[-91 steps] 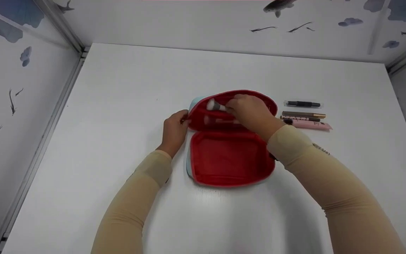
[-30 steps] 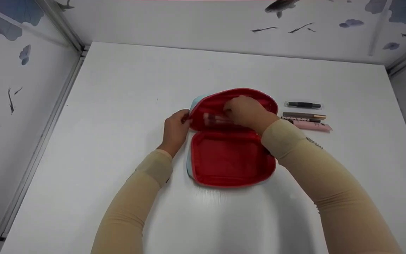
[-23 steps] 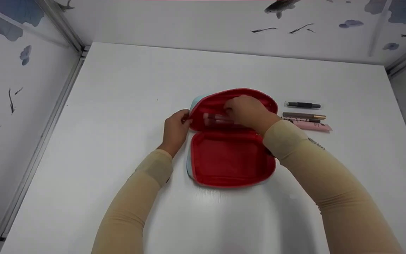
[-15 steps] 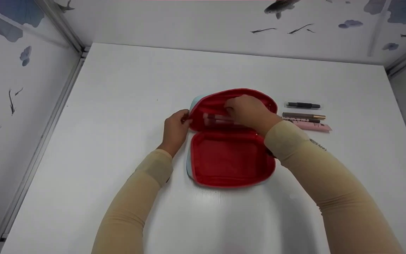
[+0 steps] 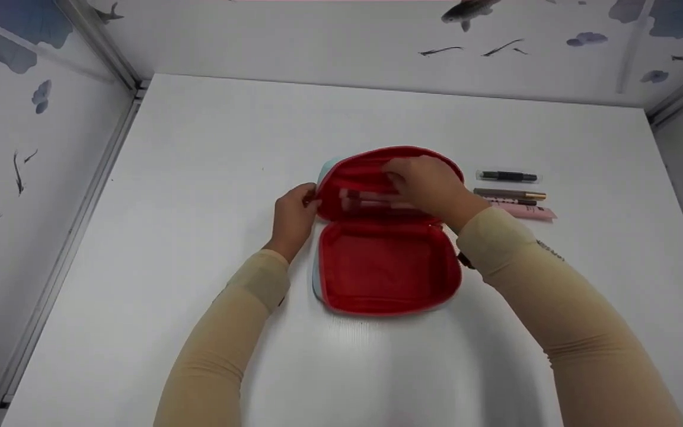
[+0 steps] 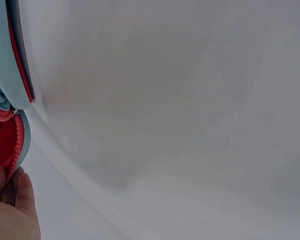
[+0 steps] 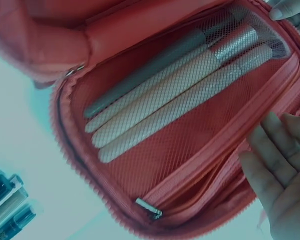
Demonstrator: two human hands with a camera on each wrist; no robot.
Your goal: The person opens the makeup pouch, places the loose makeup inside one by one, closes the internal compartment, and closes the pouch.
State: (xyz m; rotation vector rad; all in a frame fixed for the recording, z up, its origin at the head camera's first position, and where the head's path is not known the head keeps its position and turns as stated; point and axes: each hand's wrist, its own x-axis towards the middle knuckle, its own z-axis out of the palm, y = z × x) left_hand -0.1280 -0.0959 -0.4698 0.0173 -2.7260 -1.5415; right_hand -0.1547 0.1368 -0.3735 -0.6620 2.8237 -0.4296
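Note:
A red-lined makeup bag (image 5: pixel 390 270) with a pale blue outside lies unfolded on the table. My left hand (image 5: pixel 295 220) pinches the left edge of its far half; in the left wrist view, thumb and fingers (image 6: pixel 24 192) grip beside the zipper. Several makeup brushes (image 7: pixel 162 92) lie side by side behind a mesh pocket (image 7: pixel 180 140) in that half. My right hand (image 5: pixel 427 184) is over this pocket, its fingers (image 7: pixel 262 175) extended by the pocket's zippered opening and holding nothing that shows. A metal zipper pull (image 7: pixel 149 207) sits at one end of the opening.
To the right of the bag lie a black pen-like cosmetic (image 5: pixel 508 176) in clear wrap, a brown tube with a gold end (image 5: pixel 510 194), a slim patterned pencil (image 5: pixel 516 202) and a pink tube (image 5: pixel 525 212). Printed walls border the white table (image 5: pixel 199 148).
Three seconds ago my right hand held a white-tipped makeup brush; that brush has left my fingers. Over the last half second the right hand shifts slightly right. My left hand keeps its grip.

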